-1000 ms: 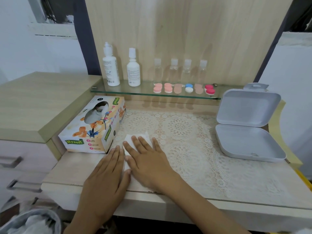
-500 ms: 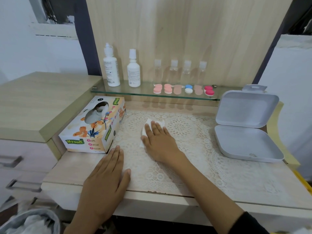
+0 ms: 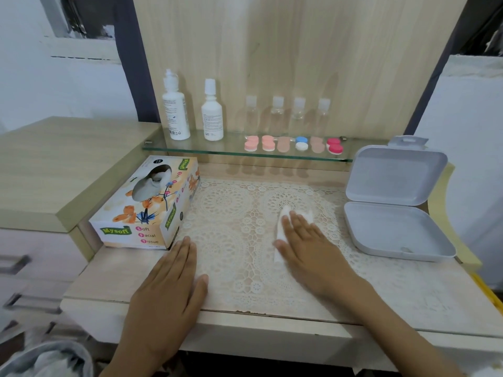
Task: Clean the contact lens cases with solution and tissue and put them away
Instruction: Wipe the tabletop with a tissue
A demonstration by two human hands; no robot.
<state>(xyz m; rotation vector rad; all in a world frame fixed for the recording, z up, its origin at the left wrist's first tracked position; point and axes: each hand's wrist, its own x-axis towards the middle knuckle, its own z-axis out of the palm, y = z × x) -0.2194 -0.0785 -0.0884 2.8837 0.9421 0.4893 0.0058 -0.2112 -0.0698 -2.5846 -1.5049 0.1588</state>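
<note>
my right hand [image 3: 307,240], fingers flat and open, presses a tissue [image 3: 281,235] that could snag the lace mat [image 3: 231,219] toward the open grey box [image 3: 394,229] at three o'clock.

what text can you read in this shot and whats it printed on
"Mysoft" on the tissue box, near end panel, and again on its side and far top corner.
"Soft Facial Tissue" on the same box's near end panel.
The two white bottles carry printed labels, too small to read.
Nothing readable on the lens cases or the grey box.
</note>
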